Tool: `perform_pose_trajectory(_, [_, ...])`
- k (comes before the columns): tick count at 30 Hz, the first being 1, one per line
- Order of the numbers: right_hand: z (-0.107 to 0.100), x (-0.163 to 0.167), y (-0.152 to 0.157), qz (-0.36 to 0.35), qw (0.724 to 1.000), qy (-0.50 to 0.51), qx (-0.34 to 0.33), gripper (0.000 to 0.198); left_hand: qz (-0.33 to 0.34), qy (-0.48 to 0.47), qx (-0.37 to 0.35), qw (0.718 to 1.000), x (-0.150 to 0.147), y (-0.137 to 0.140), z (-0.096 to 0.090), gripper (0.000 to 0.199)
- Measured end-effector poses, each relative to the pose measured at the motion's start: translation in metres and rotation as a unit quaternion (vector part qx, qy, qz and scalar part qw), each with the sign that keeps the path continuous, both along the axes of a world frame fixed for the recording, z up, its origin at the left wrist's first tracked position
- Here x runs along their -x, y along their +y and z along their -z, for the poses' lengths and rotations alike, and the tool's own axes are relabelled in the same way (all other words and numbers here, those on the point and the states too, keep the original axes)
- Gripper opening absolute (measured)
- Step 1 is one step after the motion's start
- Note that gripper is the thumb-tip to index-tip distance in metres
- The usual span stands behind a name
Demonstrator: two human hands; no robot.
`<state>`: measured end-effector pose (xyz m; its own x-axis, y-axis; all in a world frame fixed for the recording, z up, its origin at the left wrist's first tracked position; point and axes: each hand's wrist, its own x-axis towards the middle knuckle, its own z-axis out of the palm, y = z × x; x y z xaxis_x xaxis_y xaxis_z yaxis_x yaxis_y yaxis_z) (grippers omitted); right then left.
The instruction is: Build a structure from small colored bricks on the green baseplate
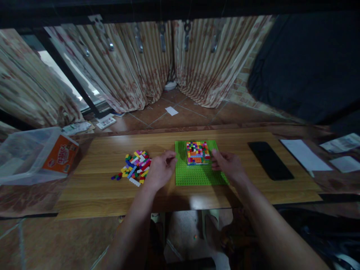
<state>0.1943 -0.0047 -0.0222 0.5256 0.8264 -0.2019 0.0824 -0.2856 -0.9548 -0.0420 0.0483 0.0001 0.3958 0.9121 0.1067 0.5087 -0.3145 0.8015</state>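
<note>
A block of many-coloured toy bricks [197,153] stands on the green baseplate [202,178], towards its far edge. My left hand [162,168] is at the baseplate's left edge, between it and a pile of loose bricks [137,165]. Its fingers are curled together, and whatever they may hold is too small to make out. Over the right part of the baseplate is my right hand [229,165], its fingertips close to the right side of the brick block. The thumb and fingers there are bent; I cannot tell whether they touch the block or hold a brick.
Everything rests on a wooden table [112,202]. To the right lie a black phone-like slab [270,160] and white paper [305,154]. A clear plastic box [30,153] with an orange label stands at the left end. A small coloured piece [195,237] lies on the floor.
</note>
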Motion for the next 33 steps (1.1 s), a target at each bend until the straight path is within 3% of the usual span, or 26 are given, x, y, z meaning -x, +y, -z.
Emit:
perform_pose_trajectory(6, [-0.02, 0.002, -0.002, 0.038, 0.987, -0.145, -0.061, 0.037, -0.071, -0.03, -0.01, 0.997, 0.024, 0.013, 0.001, 0.019])
perform_pose_trajectory(14, [-0.021, 0.043, -0.015, -0.087, 0.949, -0.247, -0.176, 0.03, -0.103, 0.017, -0.029, 0.994, 0.044, 0.018, 0.002, 0.022])
perform_pose_trajectory(21, [-0.022, 0.075, -0.019, -0.234, 0.897, -0.314, -0.204, 0.022, -0.035, 0.139, -0.022, 0.989, 0.034, 0.007, 0.003, 0.026])
perform_pose_trajectory(28, [-0.015, 0.088, -0.017, -0.275, 0.883, -0.324, -0.198, 0.022, -0.018, 0.276, -0.062, 0.959, 0.016, 0.0, 0.003, 0.017])
perform_pose_trajectory(33, [-0.004, 0.098, -0.011, -0.272, 0.878, -0.346, -0.186, 0.019, -0.025, 0.309, -0.053, 0.949, 0.024, 0.001, 0.005, 0.024])
